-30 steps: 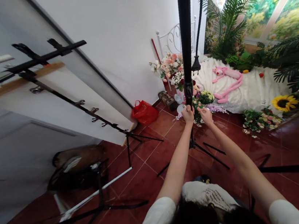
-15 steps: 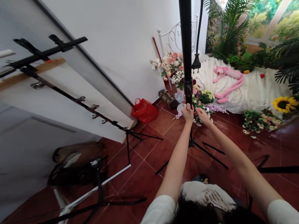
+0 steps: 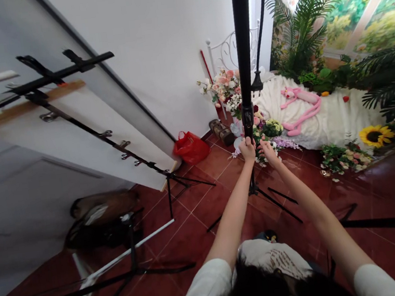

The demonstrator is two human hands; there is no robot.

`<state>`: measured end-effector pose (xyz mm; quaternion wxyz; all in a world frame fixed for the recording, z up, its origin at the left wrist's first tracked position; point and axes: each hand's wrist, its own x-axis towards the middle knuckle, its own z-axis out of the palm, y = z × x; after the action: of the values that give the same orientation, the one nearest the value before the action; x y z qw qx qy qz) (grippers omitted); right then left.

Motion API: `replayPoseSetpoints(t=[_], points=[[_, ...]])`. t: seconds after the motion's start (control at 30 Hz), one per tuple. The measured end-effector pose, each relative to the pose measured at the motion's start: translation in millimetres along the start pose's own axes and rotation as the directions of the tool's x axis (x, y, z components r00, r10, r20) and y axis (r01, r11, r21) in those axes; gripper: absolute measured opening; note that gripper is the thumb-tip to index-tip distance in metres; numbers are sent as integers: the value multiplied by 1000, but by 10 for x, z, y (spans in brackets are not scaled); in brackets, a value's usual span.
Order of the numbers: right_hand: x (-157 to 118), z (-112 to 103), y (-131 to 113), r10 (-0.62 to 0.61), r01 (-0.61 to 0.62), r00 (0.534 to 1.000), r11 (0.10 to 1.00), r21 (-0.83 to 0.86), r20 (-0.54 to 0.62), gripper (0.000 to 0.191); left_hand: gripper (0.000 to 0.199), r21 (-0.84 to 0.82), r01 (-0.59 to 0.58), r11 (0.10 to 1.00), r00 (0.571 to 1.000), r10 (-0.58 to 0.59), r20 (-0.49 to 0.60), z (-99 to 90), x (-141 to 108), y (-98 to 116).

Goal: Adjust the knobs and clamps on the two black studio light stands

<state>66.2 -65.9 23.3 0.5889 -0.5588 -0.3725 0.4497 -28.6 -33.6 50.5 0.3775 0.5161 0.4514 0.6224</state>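
A tall black light stand [image 3: 243, 30] rises in front of me, its tripod legs spread on the floor. My left hand [image 3: 247, 150] is closed round its pole, just below a collar joint. Right of the pole is my right hand [image 3: 268, 151], its fingers loosely curled and a little apart. A small gap shows between that hand and the pole, and nothing visible is in it. A black power plug [image 3: 257, 82] dangles on its cord beside the upper pole.
Artificial flowers [image 3: 226, 86] and a white draped cloth [image 3: 342, 114] with a pink plush toy [image 3: 301, 95] lie beyond the stand. A red plastic bag [image 3: 192, 147] sits by the wall. On the left, a backdrop frame [image 3: 85, 126] with clips stands near more tripod legs [image 3: 134, 248].
My right hand's fingers have loosened and shifted slightly away from the pole. My left hand keeps its grip. The view has moved very slightly.
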Motion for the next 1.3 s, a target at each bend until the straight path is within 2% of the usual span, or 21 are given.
replayPoseSetpoints(t=[0.07,0.17,0.43,0.6,0.7,0.8,0.9,1.0,1.07,1.17,1.23,1.3], points=[[-5,35,29,64,-67,997,995,77,41,53,62,13,16,1000,1000,-16,-16,3,-3,22],[-5,104,34,73,-76,997,993,89,38,52,61,25,32,999,998,-31,-48,4,-1,65],[-20,296,24,-30,35,985,999,29,-169,51,62,18,10,1000,1000,-9,-21,-11,1,89],[20,383,-30,20,-20,956,1000,4,-292,50,62,28,11,1000,1000,-10,-29,-9,8,73],[1,328,-46,63,-49,959,997,58,-275,49,62,23,0,1000,1000,1,-18,-6,8,80],[-176,120,50,206,-162,967,952,260,-151,38,63,7,-8,1000,1000,8,0,-1,0,95],[-538,-241,275,370,-331,929,846,419,-13,24,65,4,-20,1000,1000,20,4,4,-6,108],[-994,-665,530,421,-347,907,779,522,-26,14,68,6,-51,999,999,51,2,1,-6,97],[-1296,-938,650,415,-284,907,732,619,-74,19,69,25,-83,996,997,82,6,-10,-15,77],[-1700,-1326,717,371,-114,901,703,702,-225,22,66,86,-106,991,994,107,-6,-39,-81,58],[-1937,-1582,707,358,-16,873,700,714,-331,24,61,134,-103,986,993,110,-47,-58,-186,62],[-2155,-1836,678,333,58,836,737,673,-436,24,56,169,-102,980,987,120,-105,-72,-355,60]])
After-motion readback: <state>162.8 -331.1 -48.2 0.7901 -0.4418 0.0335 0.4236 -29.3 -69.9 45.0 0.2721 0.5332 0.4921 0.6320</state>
